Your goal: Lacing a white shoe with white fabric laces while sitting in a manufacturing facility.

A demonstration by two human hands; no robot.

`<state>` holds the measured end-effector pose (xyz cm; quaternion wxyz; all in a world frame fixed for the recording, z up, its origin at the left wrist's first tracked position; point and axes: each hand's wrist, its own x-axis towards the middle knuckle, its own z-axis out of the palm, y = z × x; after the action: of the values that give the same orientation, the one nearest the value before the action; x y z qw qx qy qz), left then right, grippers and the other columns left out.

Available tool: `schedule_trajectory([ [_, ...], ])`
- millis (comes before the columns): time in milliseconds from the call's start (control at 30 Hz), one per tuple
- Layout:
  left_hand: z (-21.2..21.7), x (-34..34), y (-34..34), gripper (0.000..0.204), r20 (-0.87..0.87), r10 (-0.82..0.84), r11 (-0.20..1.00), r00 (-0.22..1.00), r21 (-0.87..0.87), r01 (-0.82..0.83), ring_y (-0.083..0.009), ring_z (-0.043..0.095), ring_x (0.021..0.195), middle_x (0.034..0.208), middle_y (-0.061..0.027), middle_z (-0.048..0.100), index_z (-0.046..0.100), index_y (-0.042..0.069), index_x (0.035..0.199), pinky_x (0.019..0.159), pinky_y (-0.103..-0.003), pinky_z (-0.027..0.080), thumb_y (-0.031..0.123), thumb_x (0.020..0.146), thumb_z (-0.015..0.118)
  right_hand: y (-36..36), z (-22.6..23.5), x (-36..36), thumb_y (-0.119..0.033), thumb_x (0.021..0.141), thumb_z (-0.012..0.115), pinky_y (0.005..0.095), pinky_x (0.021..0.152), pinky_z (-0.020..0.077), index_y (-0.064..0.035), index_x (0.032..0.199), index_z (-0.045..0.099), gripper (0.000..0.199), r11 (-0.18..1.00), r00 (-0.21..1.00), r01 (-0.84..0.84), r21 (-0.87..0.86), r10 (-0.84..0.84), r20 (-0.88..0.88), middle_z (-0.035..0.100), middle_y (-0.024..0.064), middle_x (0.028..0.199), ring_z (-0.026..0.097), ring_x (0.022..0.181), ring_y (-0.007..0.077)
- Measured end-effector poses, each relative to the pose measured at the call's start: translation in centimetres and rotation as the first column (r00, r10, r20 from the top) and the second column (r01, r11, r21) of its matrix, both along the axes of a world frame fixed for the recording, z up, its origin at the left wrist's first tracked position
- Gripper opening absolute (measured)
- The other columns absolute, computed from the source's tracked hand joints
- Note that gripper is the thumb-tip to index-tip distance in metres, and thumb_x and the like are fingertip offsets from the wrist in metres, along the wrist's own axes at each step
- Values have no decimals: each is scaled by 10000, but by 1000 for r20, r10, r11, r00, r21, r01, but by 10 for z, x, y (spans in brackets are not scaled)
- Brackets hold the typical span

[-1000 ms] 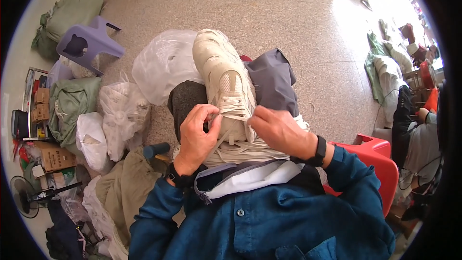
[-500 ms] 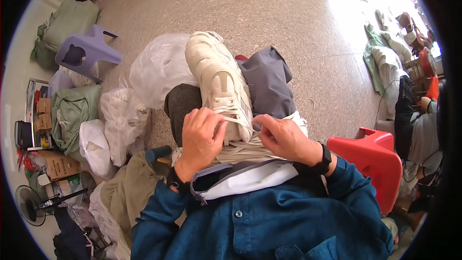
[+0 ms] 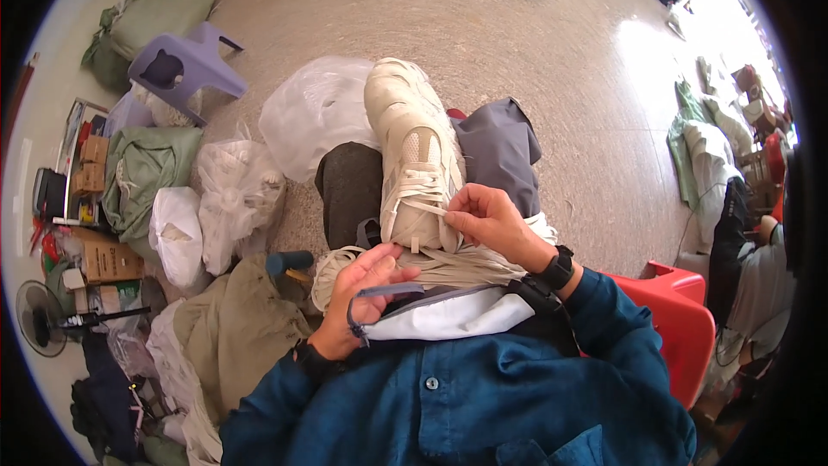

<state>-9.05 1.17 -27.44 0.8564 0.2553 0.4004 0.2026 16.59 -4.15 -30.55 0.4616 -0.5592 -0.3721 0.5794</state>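
Observation:
A cream sneaker rests across my lap, toe pointing away and heel toward me. Its flat lace runs through the eyelets. My right hand pinches a length of that lace beside the shoe's collar. Below the heel lies a thick bundle of cream laces. My left hand is at the left part of this bundle, fingers extended and loosely apart; I see nothing held in it. A grey pouch edge with a tie crosses in front of that hand, and the pouch's white lining lies against my waist.
A red plastic stool stands at my right. To the left are clear plastic bags, a purple stool, green sacks and a small fan. A large clear bag lies beyond my knee.
My left hand has left the lacing and dropped back to the lace bundle. My right hand still pinches the lace beside the shoe. The whole view has shifted slightly.

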Motion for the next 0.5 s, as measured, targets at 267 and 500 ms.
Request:
schedule_trajectory([
  [267, -23, 8, 7, 419, 76, 112, 952, 991, -295, -84, -96, 609, 859, 1124, -43, 662, 592, 51, 1291, 812, -298, 554, 342, 998, 669, 3, -1, -14, -58, 946, 689, 187, 630, 453, -7, 984, 623, 92, 995, 999, 22, 100, -27, 47, 588, -46, 802, 533, 730, 8],
  [500, -24, 29, 2, 365, -72, 13, 975, 997, 223, 4, -102, 622, 894, 1057, -33, 683, 629, 3, 1247, 837, -274, 532, 277, 1008, 664, 8, 2, -17, -48, 947, 677, 196, 626, 451, -9, 966, 613, 76, 990, 990, -94, 107, 81, 118, 570, -53, 786, 521, 722, 11],
])
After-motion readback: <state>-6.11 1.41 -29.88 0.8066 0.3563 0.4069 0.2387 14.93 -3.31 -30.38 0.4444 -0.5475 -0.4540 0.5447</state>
